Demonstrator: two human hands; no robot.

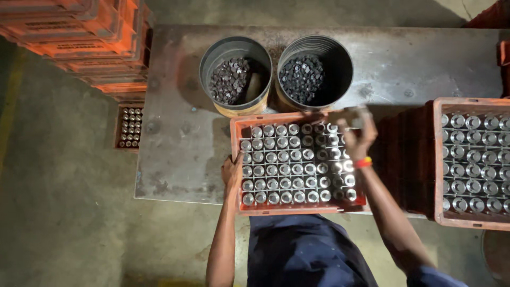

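We see the left hand (231,171) gripping an orange tray (297,208) of metal cylinders (287,170), the right hand (357,135) over its far corner, behind it 2 buckets (236,53).

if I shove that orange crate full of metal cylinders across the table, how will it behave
The orange crate probably feels heavy, nearly every cell holding a metal cylinder. It likely stays stiff, and its dividers should keep the pieces from rolling.

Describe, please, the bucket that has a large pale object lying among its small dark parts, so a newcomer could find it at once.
Start at the grey metal table and look to its far edge, where two dark round buckets stand side by side behind the orange crate of shiny metal cylinders. The one you want is the left bucket. Unlike the right bucket, it has a pale rounded object lying among its parts.
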